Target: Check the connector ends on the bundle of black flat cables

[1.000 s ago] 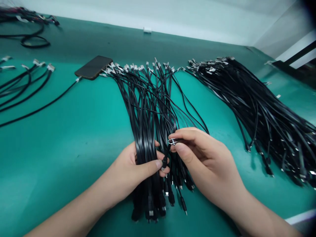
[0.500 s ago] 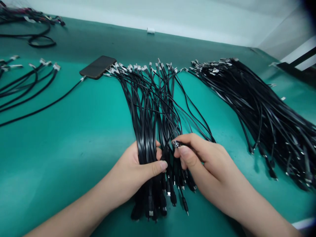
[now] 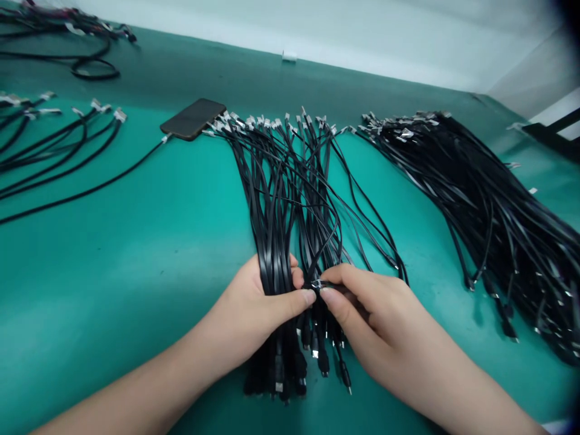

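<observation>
My left hand (image 3: pixel 267 302) is wrapped round a bundle of flat black cables (image 3: pixel 274 241), its thumb across the front. The connector ends hang below that hand, over the green surface. Between the thumb and fingers of my right hand (image 3: pixel 362 302) is a small shiny connector (image 3: pixel 318 284), close to my left thumb tip. More black cables (image 3: pixel 319 181) lie beside the held bundle, their silvery plugs fanned out at the far end. What the other fingers of my right hand touch is hidden.
A phone (image 3: pixel 193 119) lies on the green table (image 3: pixel 136 241) with a cable at its corner. To the right is a large pile of black cables (image 3: pixel 489 205). Loose cables (image 3: pixel 67 157) lie at the left, and a tangle of wires (image 3: pixel 77 27) behind them.
My right hand has moved left and slightly down, bringing the connector up to my left thumb. The whole view has shifted a little, with the table things now further right.
</observation>
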### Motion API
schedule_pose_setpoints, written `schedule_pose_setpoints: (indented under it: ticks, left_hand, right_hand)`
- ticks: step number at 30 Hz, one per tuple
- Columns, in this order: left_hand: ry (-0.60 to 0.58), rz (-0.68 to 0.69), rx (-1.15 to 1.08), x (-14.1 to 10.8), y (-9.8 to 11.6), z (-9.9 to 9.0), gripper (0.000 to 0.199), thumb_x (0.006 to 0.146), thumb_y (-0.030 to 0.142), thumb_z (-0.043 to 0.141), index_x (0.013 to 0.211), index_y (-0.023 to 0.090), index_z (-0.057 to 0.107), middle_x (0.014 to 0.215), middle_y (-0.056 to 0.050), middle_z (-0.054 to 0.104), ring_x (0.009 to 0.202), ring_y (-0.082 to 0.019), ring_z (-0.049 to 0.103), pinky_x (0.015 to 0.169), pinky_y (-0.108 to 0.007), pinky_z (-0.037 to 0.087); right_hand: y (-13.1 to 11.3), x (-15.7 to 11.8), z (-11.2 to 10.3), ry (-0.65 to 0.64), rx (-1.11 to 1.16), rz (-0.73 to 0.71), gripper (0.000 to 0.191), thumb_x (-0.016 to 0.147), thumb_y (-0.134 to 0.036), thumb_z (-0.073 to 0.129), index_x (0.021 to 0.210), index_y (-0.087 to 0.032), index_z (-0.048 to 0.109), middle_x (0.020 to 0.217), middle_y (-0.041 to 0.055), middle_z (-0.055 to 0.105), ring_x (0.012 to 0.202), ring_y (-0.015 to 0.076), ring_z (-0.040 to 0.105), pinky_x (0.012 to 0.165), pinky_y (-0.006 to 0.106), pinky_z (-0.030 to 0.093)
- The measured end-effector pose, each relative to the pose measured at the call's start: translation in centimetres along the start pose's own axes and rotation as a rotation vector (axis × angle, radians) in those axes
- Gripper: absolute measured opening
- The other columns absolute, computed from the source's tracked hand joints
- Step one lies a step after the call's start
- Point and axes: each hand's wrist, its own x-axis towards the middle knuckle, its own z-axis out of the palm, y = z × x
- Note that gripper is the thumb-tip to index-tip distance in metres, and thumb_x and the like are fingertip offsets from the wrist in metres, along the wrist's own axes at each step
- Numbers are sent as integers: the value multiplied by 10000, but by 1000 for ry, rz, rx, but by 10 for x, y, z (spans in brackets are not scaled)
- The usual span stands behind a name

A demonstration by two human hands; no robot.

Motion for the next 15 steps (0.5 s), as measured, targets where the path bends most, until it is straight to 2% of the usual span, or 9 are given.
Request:
schedule_pose_setpoints:
  ticks: [15]
  left_hand:
    - [-5,22,1,0,0,0,303,686,199,830,854,188,578,708,71,575,649,-93,525,628,-238,439]
  right_hand:
    - [-1,0,1,7,13,-11,176,1023,-219,468,916,-215,608,716,-14,651,527,126,533,493,269,384]
